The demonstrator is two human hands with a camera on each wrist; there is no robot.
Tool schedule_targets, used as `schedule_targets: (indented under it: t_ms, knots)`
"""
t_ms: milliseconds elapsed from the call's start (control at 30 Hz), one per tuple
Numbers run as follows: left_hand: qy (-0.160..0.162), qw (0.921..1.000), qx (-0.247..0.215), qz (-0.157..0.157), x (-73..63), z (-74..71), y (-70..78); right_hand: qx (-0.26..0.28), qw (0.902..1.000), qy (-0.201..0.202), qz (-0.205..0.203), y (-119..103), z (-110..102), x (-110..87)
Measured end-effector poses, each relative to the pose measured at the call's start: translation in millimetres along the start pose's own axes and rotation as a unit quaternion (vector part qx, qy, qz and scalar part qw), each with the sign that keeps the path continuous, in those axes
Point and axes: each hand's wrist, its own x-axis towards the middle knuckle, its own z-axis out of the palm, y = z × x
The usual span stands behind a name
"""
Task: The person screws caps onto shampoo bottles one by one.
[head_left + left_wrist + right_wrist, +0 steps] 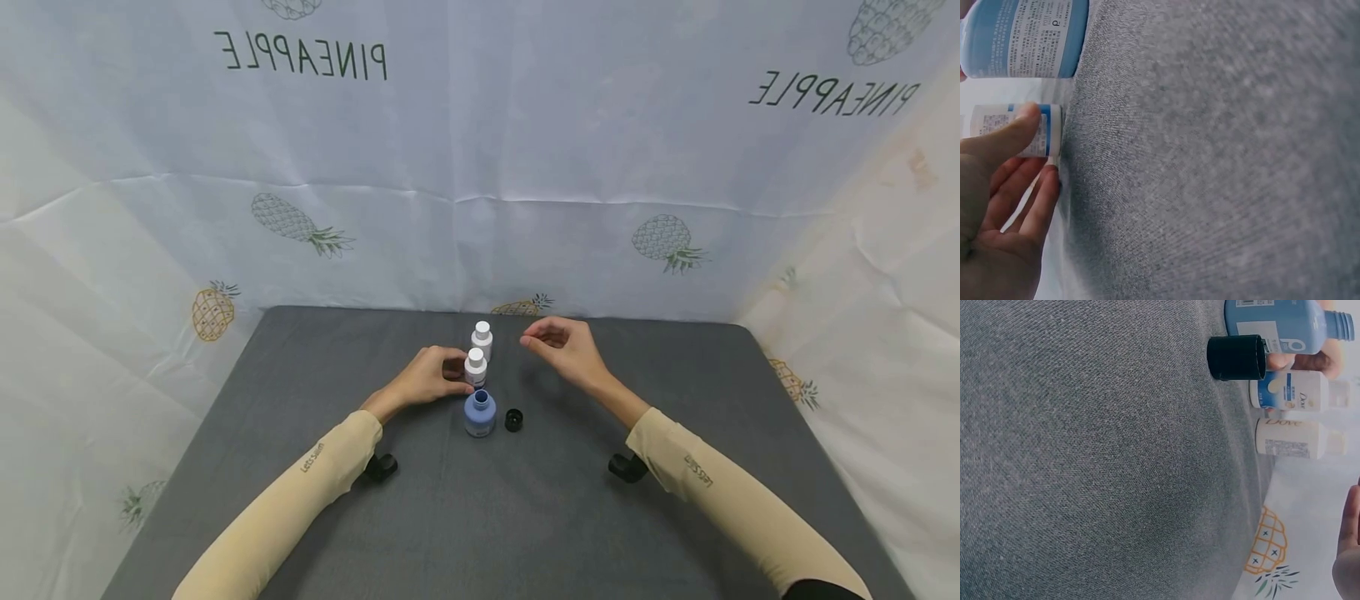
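Observation:
My left hand (426, 377) holds a small white Dove bottle (476, 372) at its side, with the thumb (1025, 122) over the label. This bottle stands upright and has its white cap on. Right behind it is a second white Dove bottle (483, 340), also capped. In front stands a larger blue bottle (480, 417) without a cap, its threaded neck bare. A black cap (513, 420) sits on the table to its right. Raised above the table, right of the bottles, my right hand (568, 350) has loosely bent fingers and holds nothing.
A dark grey cloth covers the table (480, 517). White curtains (450, 150) printed with pineapples hang behind the table and along its sides. Black wrist devices (627, 468) are strapped under both sleeves.

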Motion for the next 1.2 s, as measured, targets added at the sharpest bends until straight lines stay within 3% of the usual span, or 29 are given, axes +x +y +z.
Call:
schedule_targets:
  t_ms: [300,633,967,1200]
  knots:
    - [-0.003,0.9998,-0.015,-0.014,-11.7,-6.2,2.5,0.010,0.9991,-0.031,0.026,0.1,3.0,-1.4]
    - [-0.012,0.9998,-0.011,-0.008,-35.5,-8.3,7.8,0.010,0.9955,-0.080,0.049,2.9,11.0,-4.1]
    - [-0.054,0.9978,-0.013,0.036,-45.6,9.5,20.3,0.003,0.9876,-0.137,0.076,13.4,14.5,-10.7]
    - [-0.052,0.9975,0.014,0.046,-41.9,19.3,22.5,0.022,0.9804,-0.178,0.082,24.7,12.5,-22.0]
